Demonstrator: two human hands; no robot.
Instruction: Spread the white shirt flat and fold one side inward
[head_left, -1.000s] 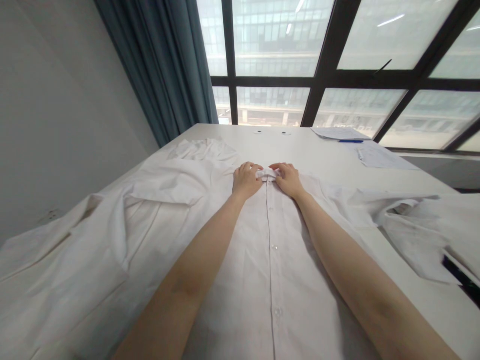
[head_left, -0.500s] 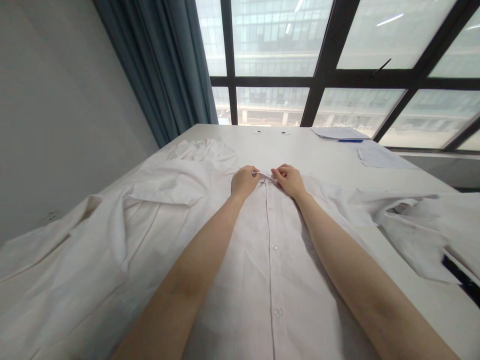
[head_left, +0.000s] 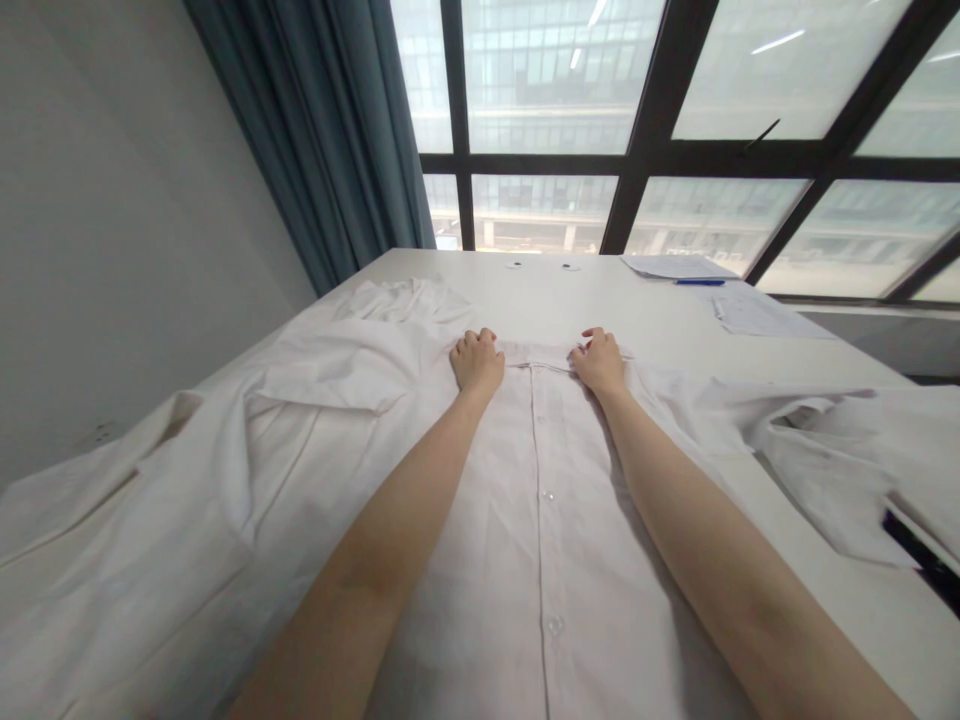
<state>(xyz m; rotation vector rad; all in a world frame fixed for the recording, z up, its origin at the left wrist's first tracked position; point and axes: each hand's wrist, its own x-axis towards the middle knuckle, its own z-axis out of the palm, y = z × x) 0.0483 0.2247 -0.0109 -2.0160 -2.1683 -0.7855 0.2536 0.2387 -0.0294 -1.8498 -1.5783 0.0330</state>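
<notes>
Head view shows a white shirt [head_left: 502, 570] lying front up on the surface [head_left: 540, 305]. At its far edge, the left hand [head_left: 478, 362] and right hand [head_left: 598, 360] flank a narrow band [head_left: 536, 355], fingers bent; whether they pinch the cloth cannot be told. Light, even tension from both sides should keep the band flat. Loose folds [head_left: 322, 440] at left and rumpled cloth [head_left: 832, 480] at right might drag; papers [head_left: 679, 266] and a blue pen [head_left: 701, 282] lie farther off, out of the way.

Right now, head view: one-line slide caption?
Left hand and right hand at either side of the collar of a white button-front shirt, white table beyond.
</notes>
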